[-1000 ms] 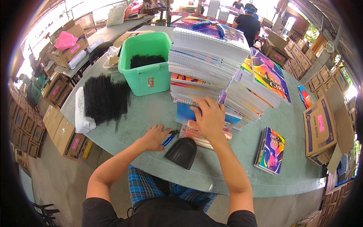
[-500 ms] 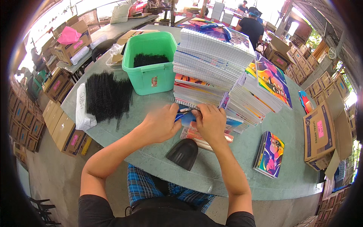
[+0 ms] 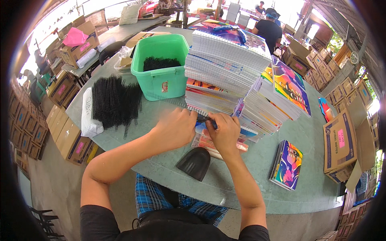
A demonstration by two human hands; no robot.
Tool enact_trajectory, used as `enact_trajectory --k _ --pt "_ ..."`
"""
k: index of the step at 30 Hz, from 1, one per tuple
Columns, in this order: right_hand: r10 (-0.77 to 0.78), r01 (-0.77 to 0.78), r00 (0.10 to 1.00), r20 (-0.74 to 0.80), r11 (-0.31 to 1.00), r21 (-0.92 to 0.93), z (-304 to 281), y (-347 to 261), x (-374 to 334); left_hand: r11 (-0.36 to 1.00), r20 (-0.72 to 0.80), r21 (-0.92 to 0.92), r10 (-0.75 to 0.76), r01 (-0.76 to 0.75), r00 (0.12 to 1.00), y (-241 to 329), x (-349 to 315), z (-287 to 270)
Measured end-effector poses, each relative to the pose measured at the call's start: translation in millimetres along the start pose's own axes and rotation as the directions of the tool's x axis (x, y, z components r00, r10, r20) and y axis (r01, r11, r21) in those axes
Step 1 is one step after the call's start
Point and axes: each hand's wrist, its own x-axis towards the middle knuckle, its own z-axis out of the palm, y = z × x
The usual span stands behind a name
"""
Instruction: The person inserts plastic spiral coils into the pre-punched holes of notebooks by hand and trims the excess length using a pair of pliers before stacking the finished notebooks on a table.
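Spiral coil [image 3: 204, 119], thin and black, sat pinched between left hand [image 3: 175, 129] and right hand [image 3: 223, 129], both closed on it, right over an unbound notebook [image 3: 209, 138] near the table [image 3: 257, 176] edge. Pretty cramped: paper stacks [image 3: 225, 76] just behind, green bin [image 3: 163, 68] back left, only bare tabletop to the right.

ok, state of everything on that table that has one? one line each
left hand: closed on the black spiral coil, at its left end
right hand: pinching the same coil from the right
black spiral coil: held between both hands, over the blue-edged notebook
green bin: open, upright, black coils inside
pile of loose coils: lying on the table
notebook stacks: tall, leaning
single notebook: closed, flat
cardboard box: closed
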Motion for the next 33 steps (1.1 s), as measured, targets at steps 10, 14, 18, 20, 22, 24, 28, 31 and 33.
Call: enact_trajectory --k 10,14,18,20,22,24,28,31,33 --pt "0.052 -0.044 0.993 0.103 0.996 -0.082 -2 -1 12 0.985 0.048 -0.134 -0.100 0.106 0.994 -40 -33 69" --pt "0.096 -0.096 0.994 0.048 0.995 0.007 0 -9 10 0.999 -0.213 0.040 0.028 -0.020 0.977 -44 -48 127" --pt "0.138 -0.157 0.982 0.126 0.976 0.151 0 -5 5 0.828 -0.071 -0.558 -0.109 0.051 0.991 22 -51 142" --pt "0.130 -0.147 0.987 0.098 0.971 0.190 -3 -6 4 0.746 0.013 -0.662 -0.078 0.067 0.997 38 -50 139" --pt "0.123 -0.122 0.992 0.005 0.977 0.174 -12 -15 4 0.792 -0.051 -0.611 -0.042 0.002 0.998 35 -40 91" --pt "0.134 -0.137 0.988 0.073 0.990 0.038 -25 -1 -2 0.846 -0.386 -0.528 -0.169 -0.067 0.907 20 -28 32" --pt "0.176 -0.173 0.978 0.114 0.984 -0.042 -49 -1 -1 0.956 -0.443 -0.292 -0.121 -0.015 0.888 -8 -3 51" --pt "0.169 -0.154 0.977 0.130 0.981 -0.120 -59 21 -9 0.884 -0.371 -0.436 -0.005 -0.169 0.929 3 -13 42" --pt "0.188 -0.168 0.967 0.175 0.978 -0.121 -64 26 -20 0.900 -0.704 -0.410 -0.211 -0.146 0.678 2 -2 12"
